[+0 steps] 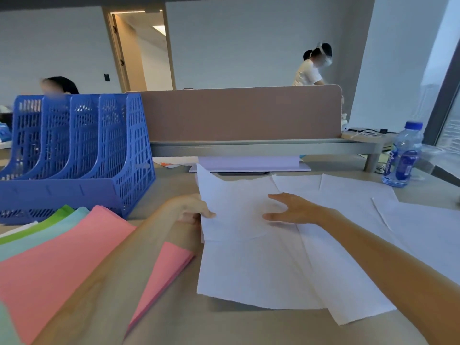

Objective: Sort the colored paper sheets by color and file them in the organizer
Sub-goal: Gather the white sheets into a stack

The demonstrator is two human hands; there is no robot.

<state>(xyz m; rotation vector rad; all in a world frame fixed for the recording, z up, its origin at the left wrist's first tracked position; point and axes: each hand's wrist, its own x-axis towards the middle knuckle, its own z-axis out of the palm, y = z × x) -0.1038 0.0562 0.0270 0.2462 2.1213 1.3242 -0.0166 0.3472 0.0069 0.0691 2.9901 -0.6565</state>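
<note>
**White paper in hand, organizer waiting**

The bench point(224, 324) carries everything. Beyond and to the left of the left grip point(191, 207) stands the blue mesh organizer point(74, 155), upright, with four slots; I see no paper in them, though the mesh hides much. Under and to the right of the right grip point(293, 210) the white sheets point(249, 270) lie overlapping and askew, several deep. Left of the left grip a fan of pink sheets point(62, 257) lies over pale blue sheets point(37, 235), with green sheets point(49, 219) beyond them, just in front of the organizer.

The top white sheet point(231, 202) is lifted at its left edge. The left grip pinches that edge, thumb on top. The right grip is released, its fingers spread over the sheet's middle; whether it touches I cannot tell.

The paper looks thin, light and limp, faintly creased, so it will likely sag and slide sheet over sheet. It is best taken at an edge, squared into a stack with both grips, then fed into a slot on edge.

A water bottle point(403, 158) stands far right of the right grip.
</note>
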